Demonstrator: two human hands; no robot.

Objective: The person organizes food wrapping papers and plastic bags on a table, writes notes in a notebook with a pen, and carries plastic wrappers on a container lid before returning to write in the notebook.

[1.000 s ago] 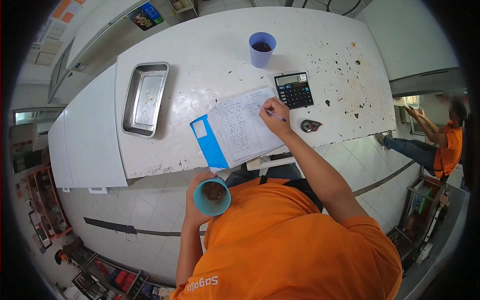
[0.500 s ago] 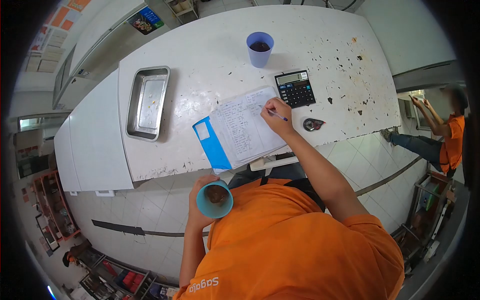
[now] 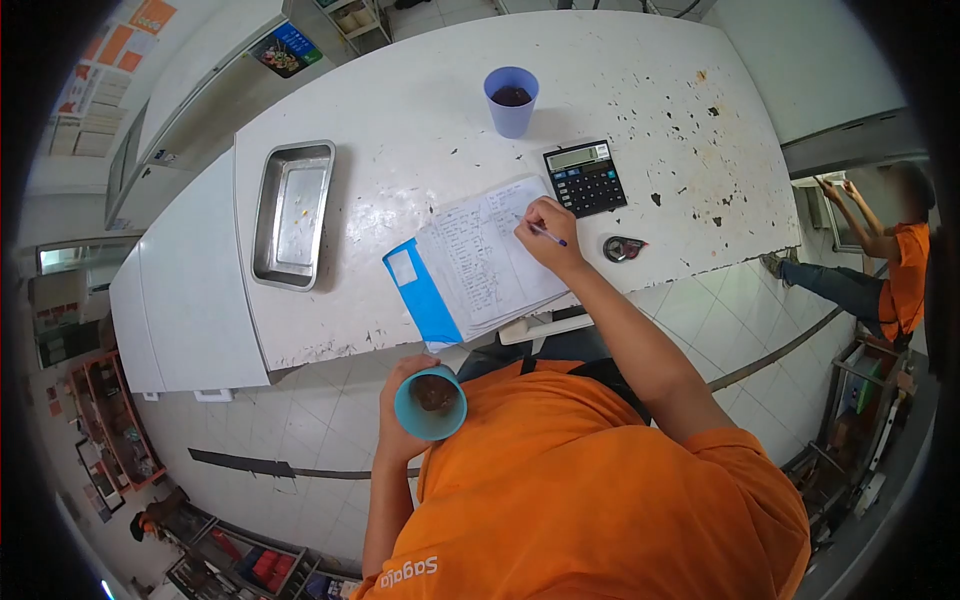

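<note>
My left hand (image 3: pixel 396 412) is wrapped round a teal cup (image 3: pixel 431 402) with brown contents, held beside my body below the table's front edge. Closed round a purple pen (image 3: pixel 548 235), my right hand (image 3: pixel 546 232) rests on the handwritten pages (image 3: pixel 478 262). These papers lie on a blue folder (image 3: pixel 424 302). Just beyond that hand is a black calculator (image 3: pixel 587 181), and to its right sits a small black and red round item (image 3: pixel 623 249). A lilac cup (image 3: pixel 511 108) with dark contents stands upright farther back.
A metal tray (image 3: pixel 265 225) with a few small crumbs sits on the left part of the white table (image 3: pixel 400 130). At the far right a person in an orange shirt (image 3: pixel 903 275) has both arms raised. Shelves (image 3: pixel 110 425) stand at the lower left.
The camera view has shifted slightly. Both hands keep their hold on the cup and the pen, and the pen hand stays at nearly the same spot on the page.
</note>
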